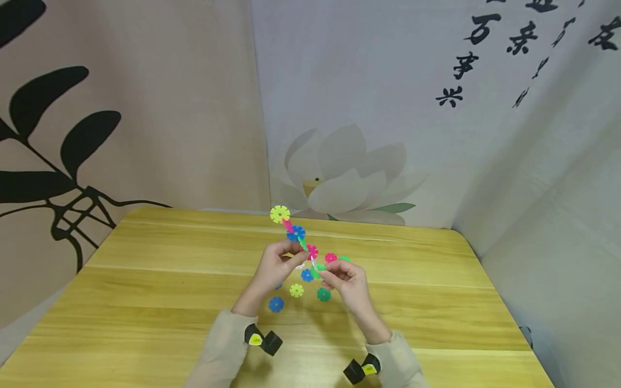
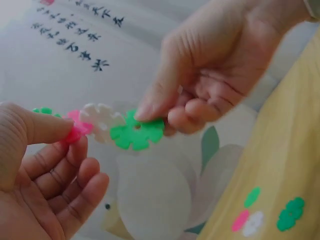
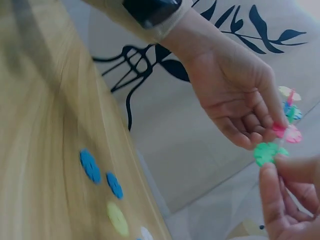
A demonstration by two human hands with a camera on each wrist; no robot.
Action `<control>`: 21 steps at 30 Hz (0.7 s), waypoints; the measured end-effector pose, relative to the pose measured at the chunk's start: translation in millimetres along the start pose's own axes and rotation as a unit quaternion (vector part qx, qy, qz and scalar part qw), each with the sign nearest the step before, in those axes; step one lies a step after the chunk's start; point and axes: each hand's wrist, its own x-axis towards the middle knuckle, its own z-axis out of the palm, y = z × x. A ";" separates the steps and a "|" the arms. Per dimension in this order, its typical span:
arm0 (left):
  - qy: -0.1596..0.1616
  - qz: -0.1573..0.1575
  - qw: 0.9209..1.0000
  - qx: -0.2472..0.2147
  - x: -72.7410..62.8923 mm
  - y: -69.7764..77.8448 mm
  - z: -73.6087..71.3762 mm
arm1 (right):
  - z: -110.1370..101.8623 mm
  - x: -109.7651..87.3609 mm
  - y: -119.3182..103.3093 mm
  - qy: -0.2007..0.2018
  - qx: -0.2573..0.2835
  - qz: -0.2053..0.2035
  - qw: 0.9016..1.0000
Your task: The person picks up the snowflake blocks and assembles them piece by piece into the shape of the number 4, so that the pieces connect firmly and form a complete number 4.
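Observation:
A chain of notched plastic snowflake discs is held up over the table between both hands. From its far end come a yellow disc (image 1: 280, 214), a blue disc (image 1: 296, 233), a pink disc (image 2: 80, 126), a white disc (image 2: 101, 121) and a light green disc (image 2: 137, 131), with thinner edge-on pieces between some. My left hand (image 1: 273, 269) pinches the chain at the pink disc, thumb against fingers. With thumb and fingertips, my right hand (image 1: 350, 284) pinches the light green disc at the near end, which touches the white one.
Loose discs lie on the wooden table (image 1: 170, 280) below the hands: blue (image 1: 276, 304), yellow (image 1: 296, 290), dark green (image 1: 324, 294), pink (image 1: 331, 258) and others partly hidden. A printed cloth backdrop (image 1: 194, 108) hangs behind the table. Each wrist wears a small black camera.

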 end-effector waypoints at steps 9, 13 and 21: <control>-0.009 0.016 1.000 0.005 2.1 12.6 -1.2 | 12.7 -1.7 1.8 0.045 0.135 -0.003 0.990; -0.023 0.007 1.000 0.018 -2.4 8.6 -2.2 | 13.7 -0.5 -1.3 0.067 0.156 -0.012 0.985; -0.022 0.016 0.999 0.031 -4.3 4.9 7.4 | 14.0 0.3 -4.8 0.074 0.169 -0.033 0.982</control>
